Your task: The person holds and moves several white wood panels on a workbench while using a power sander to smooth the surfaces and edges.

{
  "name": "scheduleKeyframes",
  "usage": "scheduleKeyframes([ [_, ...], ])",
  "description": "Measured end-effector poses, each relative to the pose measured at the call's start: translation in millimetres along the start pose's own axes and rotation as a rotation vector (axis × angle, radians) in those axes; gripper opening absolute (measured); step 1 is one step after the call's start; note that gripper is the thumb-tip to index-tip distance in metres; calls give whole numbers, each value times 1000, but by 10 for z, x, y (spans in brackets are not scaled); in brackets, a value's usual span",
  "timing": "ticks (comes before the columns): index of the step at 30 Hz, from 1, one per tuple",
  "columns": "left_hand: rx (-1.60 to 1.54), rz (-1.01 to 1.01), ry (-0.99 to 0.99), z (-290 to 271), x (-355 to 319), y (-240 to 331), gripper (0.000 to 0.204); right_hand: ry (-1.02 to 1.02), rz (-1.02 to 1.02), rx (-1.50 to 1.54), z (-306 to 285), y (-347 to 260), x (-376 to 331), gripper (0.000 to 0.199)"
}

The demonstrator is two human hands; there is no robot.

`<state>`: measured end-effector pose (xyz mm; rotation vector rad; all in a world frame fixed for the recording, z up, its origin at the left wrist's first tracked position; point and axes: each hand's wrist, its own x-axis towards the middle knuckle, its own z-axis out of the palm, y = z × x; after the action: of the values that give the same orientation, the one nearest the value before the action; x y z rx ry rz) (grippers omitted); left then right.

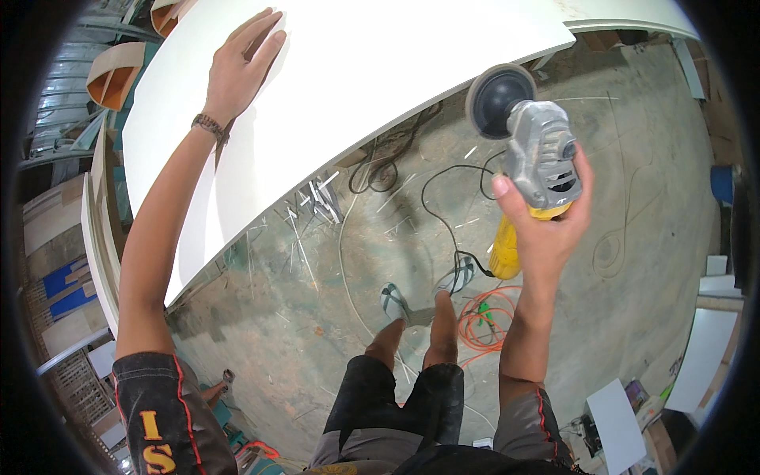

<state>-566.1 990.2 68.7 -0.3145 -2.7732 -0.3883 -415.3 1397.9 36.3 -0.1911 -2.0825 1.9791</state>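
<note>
My left hand (241,63) lies flat, fingers spread, on a large white panel (356,71) at the upper left. My right hand (546,226) grips a yellow-bodied angle grinder (534,158) with a grey metal head. Its round dark sanding disc (499,91) is lifted off the panel and hangs just past the panel's right edge, over the floor. A black power cord (443,214) runs from the tool's tail down to the concrete. My legs and sandalled feet (427,293) stand below.
Concrete floor (649,182) with scattered white offcut strips (317,202), coiled black cables (380,170) and an orange cord (487,321). Curved wooden pieces (115,75) stand at the far left. White boards (708,344) and a white sheet (616,423) lie at the right.
</note>
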Motion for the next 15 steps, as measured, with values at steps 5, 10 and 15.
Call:
scheduleKeyframes([
  [5,-4,-9,27,2,4,24,46,-112,-269,-138,35,92,-103,93],
  [10,-70,-68,-13,-39,0,34,48,-197,-218,-111,146,43,-206,93],
  [15,-51,-63,-11,1,19,39,49,-150,-238,-152,44,57,-46,93],
])
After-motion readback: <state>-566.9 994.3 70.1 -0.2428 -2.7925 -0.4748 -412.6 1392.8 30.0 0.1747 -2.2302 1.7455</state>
